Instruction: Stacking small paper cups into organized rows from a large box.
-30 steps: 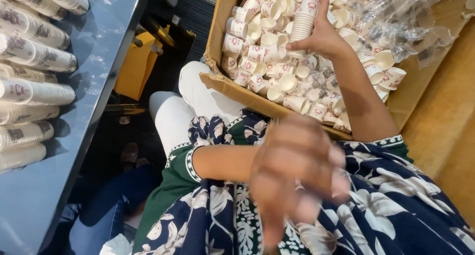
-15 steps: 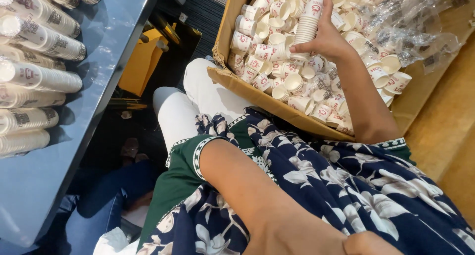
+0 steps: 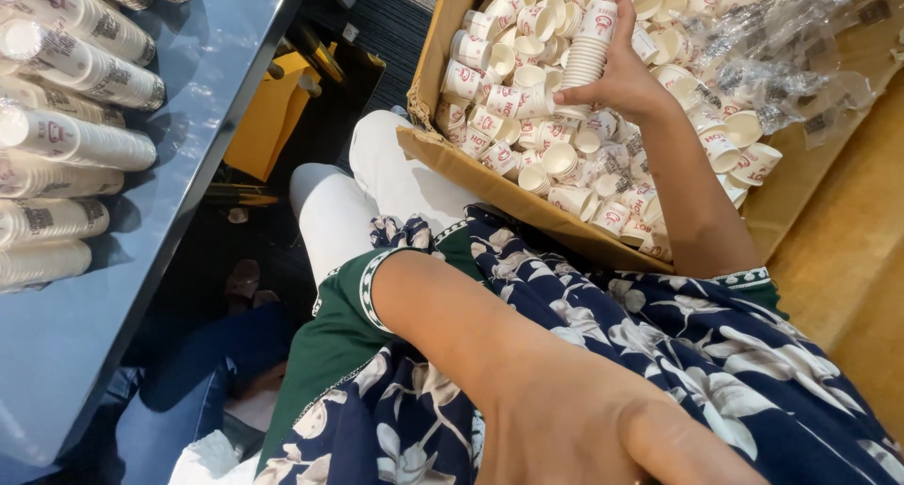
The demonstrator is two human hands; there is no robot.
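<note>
Nested paper cups are standing upright in my right hand, fingers wrapping the stack over the loose-cup cardboard box, steadying it, while my left hand is blurring close, grip unreadable.

A brown cardboard box sat open ahead, full of cups. Clear crumpled wrappers lay at its right. Wrapped cup sleeves lay on the counter.

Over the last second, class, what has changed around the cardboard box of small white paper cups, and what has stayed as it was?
The left hand came in toward the camera and sank to the frame's bottom edge. The right hand kept hold of the stack of white paper cups over the brown cardboard box. The cup sleeves on the blue-grey table stayed put.
</note>
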